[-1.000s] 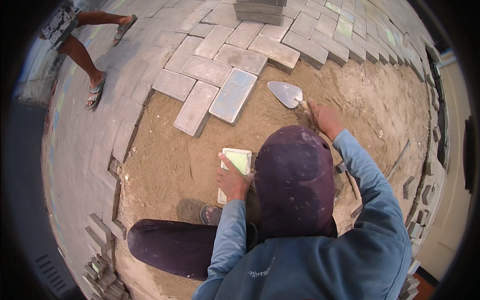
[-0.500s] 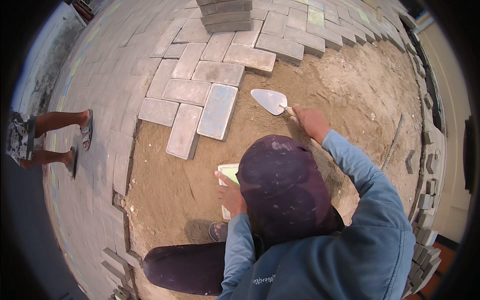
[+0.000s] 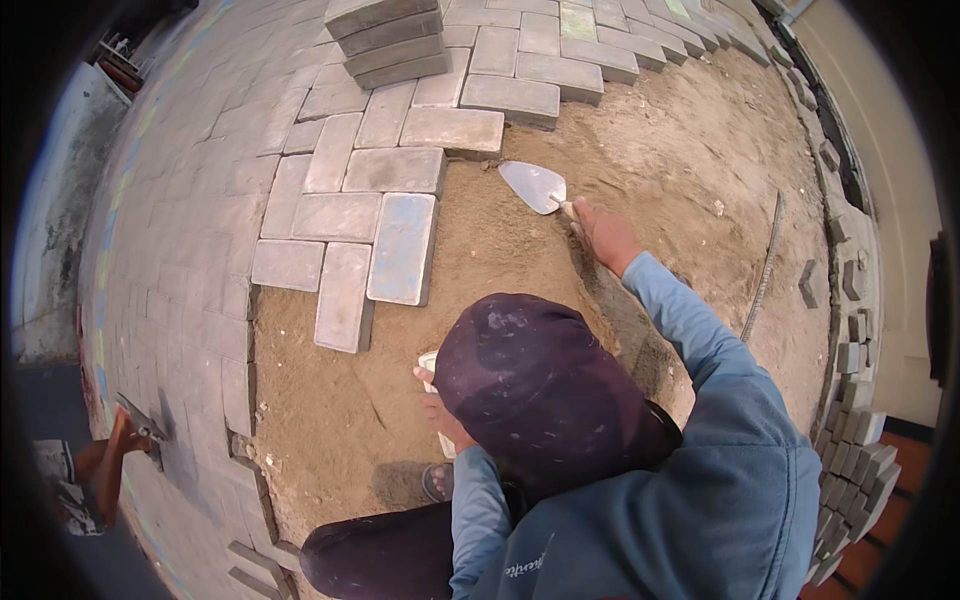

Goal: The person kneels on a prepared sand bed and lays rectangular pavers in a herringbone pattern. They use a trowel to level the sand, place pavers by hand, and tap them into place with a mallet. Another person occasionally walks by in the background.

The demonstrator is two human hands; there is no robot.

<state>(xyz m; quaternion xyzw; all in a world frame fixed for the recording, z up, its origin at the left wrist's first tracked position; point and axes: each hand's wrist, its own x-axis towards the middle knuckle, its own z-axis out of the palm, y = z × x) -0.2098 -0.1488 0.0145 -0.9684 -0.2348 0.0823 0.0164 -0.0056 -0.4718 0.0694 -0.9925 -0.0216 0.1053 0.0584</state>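
Observation:
My right hand [image 3: 607, 235] grips the wooden handle of a trowel [image 3: 533, 185], its blade on the sand [image 3: 610, 140] beside the edge of the laid pavers [image 3: 452, 130]. Lower down, my left hand [image 3: 442, 418] holds a pale, green-topped paver [image 3: 428, 361] on the sand; my dark-trousered knee [image 3: 540, 390] hides most of both. A paver with a blue-tinged face [image 3: 400, 248] lies at the corner of the laid group, above my left hand.
A stack of pavers [image 3: 385, 45] stands on the paving. Loose blocks [image 3: 855, 475] line the right side by a cream wall [image 3: 890, 330]. A thin ridged rod [image 3: 762, 265] lies on the sand. Another person's legs [image 3: 110, 465] are at lower left.
The view has shifted. My right hand has moved the trowel closer to the pavers' edge. More of my left hand's block is hidden behind my knee. The other person has moved down the left side.

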